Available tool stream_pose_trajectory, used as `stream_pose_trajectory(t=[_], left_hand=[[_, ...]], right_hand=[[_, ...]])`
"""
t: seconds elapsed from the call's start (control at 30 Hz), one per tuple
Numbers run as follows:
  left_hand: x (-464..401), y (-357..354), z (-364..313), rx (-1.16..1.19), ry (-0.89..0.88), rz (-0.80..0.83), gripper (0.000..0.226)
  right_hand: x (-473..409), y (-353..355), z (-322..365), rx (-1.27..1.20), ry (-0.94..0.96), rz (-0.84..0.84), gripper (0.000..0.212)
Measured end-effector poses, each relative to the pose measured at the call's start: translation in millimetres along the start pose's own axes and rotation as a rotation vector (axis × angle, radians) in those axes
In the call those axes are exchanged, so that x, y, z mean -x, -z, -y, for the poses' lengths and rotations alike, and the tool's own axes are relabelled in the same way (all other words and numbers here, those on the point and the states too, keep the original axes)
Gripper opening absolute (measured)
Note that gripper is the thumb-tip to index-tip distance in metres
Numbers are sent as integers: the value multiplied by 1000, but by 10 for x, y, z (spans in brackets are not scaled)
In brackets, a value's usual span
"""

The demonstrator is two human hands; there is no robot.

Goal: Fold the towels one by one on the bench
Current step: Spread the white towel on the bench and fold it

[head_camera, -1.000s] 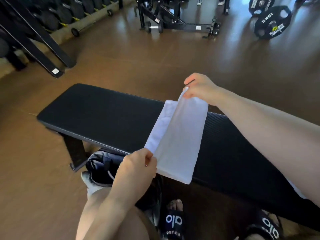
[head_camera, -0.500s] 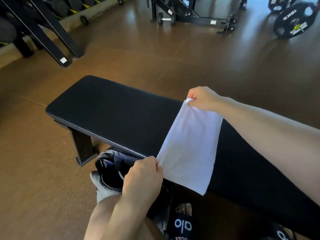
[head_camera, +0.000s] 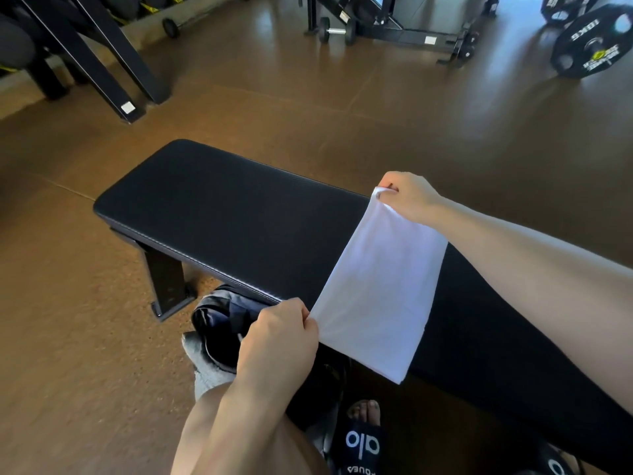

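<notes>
The white towel hangs stretched over the black bench. The left hand pinches its near corner, the right hand its far corner. Keep both edges aligned, then lower it flat onto the bench.

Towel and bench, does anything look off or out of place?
Nothing stands out. Left hand and right hand pinch the white towel taut over the black bench; no tears or stains show.

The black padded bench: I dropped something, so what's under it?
Under the black padded bench, a dark blue-grey bag lies on the brown floor. The white towel hides the rest.
</notes>
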State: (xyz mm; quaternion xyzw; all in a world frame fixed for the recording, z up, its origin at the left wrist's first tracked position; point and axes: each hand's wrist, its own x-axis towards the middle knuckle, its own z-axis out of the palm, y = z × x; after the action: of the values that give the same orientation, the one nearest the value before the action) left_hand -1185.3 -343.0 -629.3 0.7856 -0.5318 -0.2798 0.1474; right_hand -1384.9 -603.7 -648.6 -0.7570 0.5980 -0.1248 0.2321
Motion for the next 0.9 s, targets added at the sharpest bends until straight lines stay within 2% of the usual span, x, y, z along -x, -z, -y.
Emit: stream_pose_trajectory(t=[0.1,0.4,0.57,0.67,0.7,0.77,0.83,0.9], left_hand=[[-25,-23,10,-52,-2,-17,11],[-48,-3,-12,-138,15,-1,12],[-46,-13,-73,-68,-32,16,15],[-79,-44,-59,-18,-44,27,13],[-92,-51,-45,-3,-46,28,11],[-121,-58,-16,23,-45,33,7],[-150,-61,-10,37,-31,37,4],[-185,-80,-6,41,-16,39,4]], right_hand=[[34,-67,-19,-26,6,-28,16],[44,-245,-62,109,44,-157,13],[195,-277,-3,434,175,-398,28],[426,-222,176,440,360,-520,24],[540,-227,237,407,420,-497,25],[820,-282,326,359,465,-343,37],[1084,-373,295,376,395,-163,50],[1248,-409,166,452,297,-80,61]])
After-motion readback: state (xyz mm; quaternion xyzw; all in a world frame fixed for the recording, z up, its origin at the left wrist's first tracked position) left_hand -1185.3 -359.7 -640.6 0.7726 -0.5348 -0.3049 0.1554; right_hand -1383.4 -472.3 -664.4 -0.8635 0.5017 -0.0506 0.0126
